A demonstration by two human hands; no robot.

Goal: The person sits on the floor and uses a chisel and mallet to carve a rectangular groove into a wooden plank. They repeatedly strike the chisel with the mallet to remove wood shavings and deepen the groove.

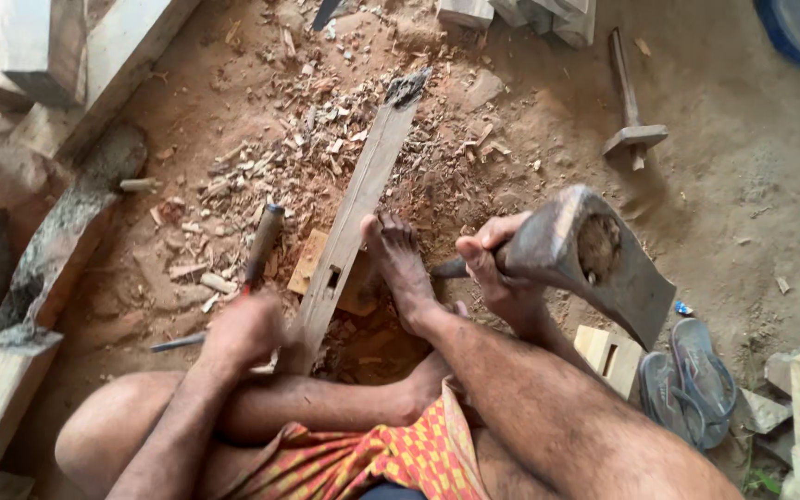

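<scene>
Right hand [497, 268] clamped on axe [594, 259]; left hand [244, 329], blurred, apparently gripping chisel [261, 245] beside plank [354, 208].

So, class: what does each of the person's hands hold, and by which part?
The right hand grips an axe by its handle, close behind the head. The left hand grips a chisel low on its shaft.

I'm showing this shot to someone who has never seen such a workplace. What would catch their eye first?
Likely the heavy axe head, raised at centre right in the right hand. Next, the long wooden plank running up the middle of the dirt floor, pinned under a bare foot, with wood chips scattered beside it. The left hand grips a chisel by the plank's near end.
</scene>
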